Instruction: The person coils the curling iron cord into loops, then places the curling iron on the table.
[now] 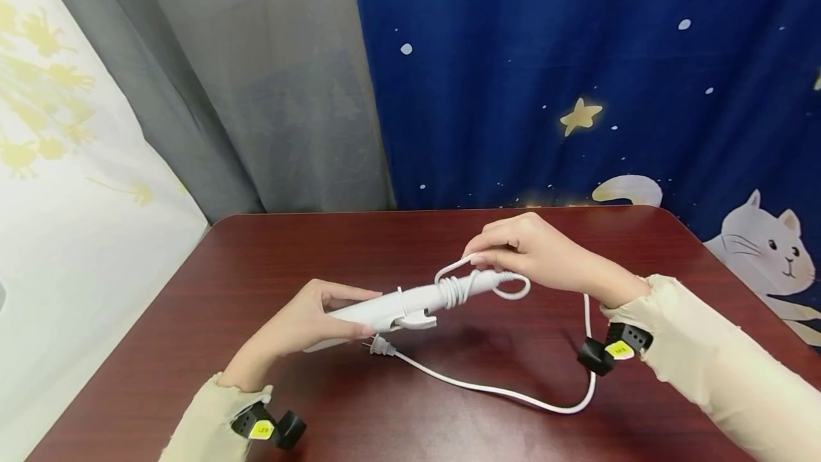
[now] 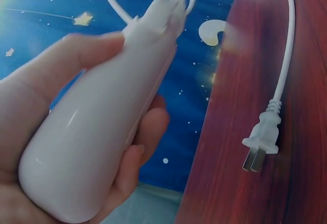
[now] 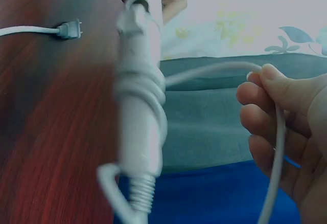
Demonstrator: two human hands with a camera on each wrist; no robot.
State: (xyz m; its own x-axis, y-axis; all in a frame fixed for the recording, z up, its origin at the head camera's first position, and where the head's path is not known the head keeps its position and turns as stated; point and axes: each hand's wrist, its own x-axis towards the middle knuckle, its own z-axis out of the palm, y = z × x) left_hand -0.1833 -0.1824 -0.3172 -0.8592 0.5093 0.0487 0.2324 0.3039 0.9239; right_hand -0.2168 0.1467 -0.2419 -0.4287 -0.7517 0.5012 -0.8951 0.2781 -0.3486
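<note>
Fingers [image 1: 351, 293] of the left hand [image 1: 309, 316] grip a white wand-shaped appliance [image 1: 420, 297] above the counter [image 1: 333, 248], inside its edges, in the head view, while the right hand [image 1: 537, 252] pinches its cord [image 1: 564, 410], probably mid-winding or unwinding, which calls for carrying it round the handle [image 1: 484, 281] next. In the left wrist view, the plug [image 2: 264, 131] lies on bare counter, apart from the appliance. In the right wrist view, open room separates pinching fingers from coiled handle.

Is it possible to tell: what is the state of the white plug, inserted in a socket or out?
Out: the white plug lies on the table, its metal prongs bare.
</note>
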